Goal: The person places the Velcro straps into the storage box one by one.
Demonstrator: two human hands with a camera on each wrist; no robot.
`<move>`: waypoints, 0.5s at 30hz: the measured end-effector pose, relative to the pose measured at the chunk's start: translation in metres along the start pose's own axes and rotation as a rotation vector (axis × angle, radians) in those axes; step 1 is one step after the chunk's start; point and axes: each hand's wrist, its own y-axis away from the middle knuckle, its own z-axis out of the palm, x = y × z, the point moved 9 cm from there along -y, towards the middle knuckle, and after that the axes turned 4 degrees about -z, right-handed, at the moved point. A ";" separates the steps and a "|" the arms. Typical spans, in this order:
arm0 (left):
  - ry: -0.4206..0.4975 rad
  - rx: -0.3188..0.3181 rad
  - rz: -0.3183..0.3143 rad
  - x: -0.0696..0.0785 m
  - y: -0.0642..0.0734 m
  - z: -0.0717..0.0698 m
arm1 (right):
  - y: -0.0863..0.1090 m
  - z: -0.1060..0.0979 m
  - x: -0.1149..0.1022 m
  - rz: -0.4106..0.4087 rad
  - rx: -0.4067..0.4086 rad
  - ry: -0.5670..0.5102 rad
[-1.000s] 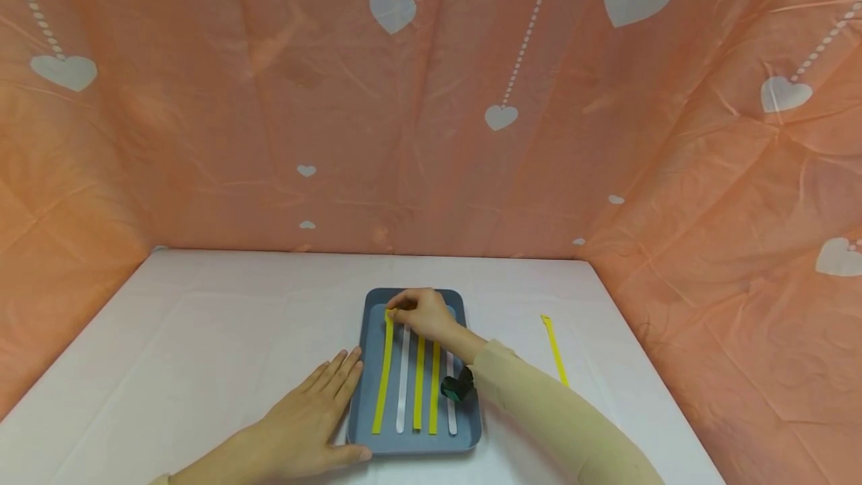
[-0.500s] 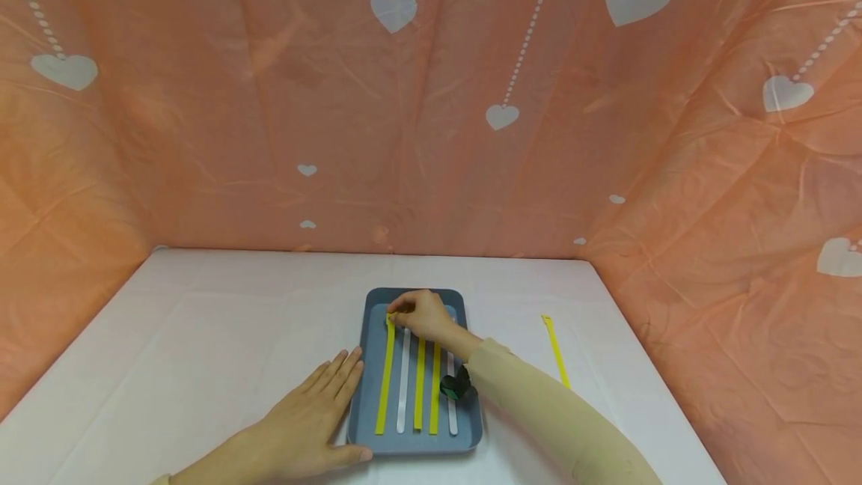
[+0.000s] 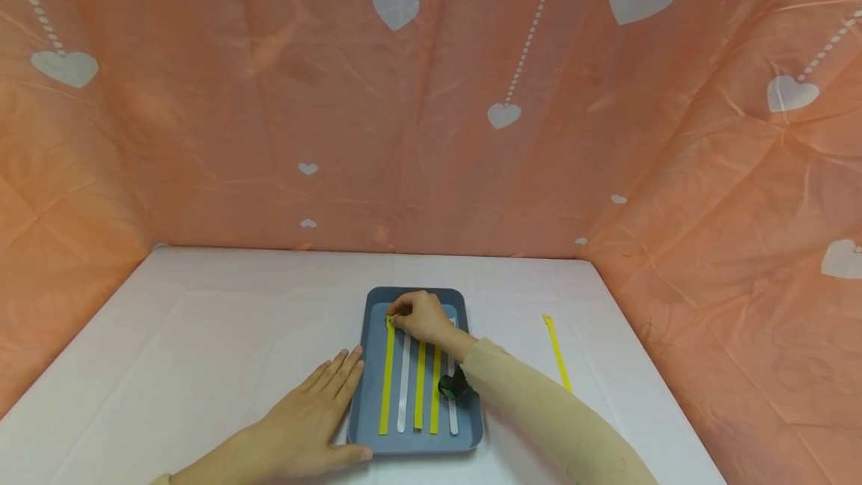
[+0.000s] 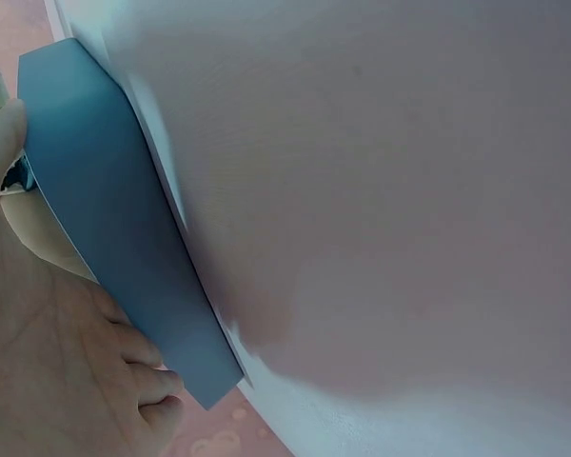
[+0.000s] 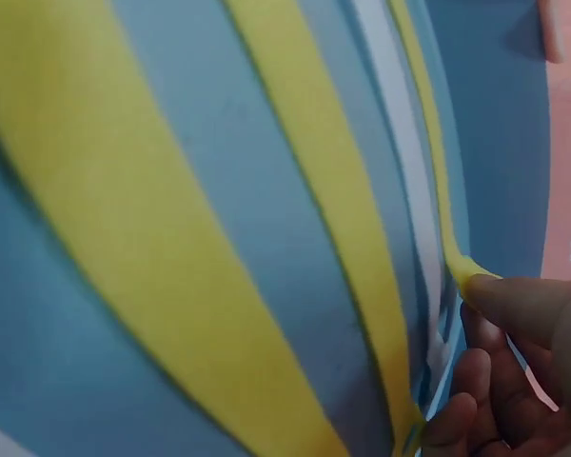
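In the head view a blue-grey tray (image 3: pixel 366 403) lies on the table with yellow and white straps lengthwise in it. My right hand (image 3: pixel 420 316) reaches over its far end. Thumb and finger pinch the slotted far end of the leftmost yellow strap (image 3: pixel 387 388); the right wrist view shows that end of the yellow strap (image 5: pixel 440 176) bent up at the thumb. Beside it runs a white strap (image 3: pixel 404 388). My left hand (image 3: pixel 310 406) lies with straight fingers along the tray's left side, fingertips and thumb at the rim. The left wrist view shows the tray's outer wall (image 4: pixel 124 209) against that hand.
Another yellow strap (image 3: pixel 557 354) lies on the white table (image 3: pixel 236 305) right of the tray, partly hidden by my right sleeve (image 3: pixel 545 403). A dark wrist device (image 3: pixel 453 385) hangs over the rightmost white strap (image 3: pixel 453 421). Orange cloth (image 3: pixel 438 185) with white hearts encloses the table.
The leftmost yellow strap has come to lie straighter, its near end shifting slightly right. My right hand has moved slightly nearer, still pinching the strap's far end. My left hand stays put.
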 end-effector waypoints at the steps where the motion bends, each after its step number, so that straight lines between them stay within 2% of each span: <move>1: -0.003 0.004 0.003 0.000 0.000 0.000 | 0.000 0.000 0.000 0.000 0.000 0.012; 15: -0.001 -0.002 -0.003 0.001 0.000 -0.002 | -0.001 0.001 0.000 0.002 0.012 0.090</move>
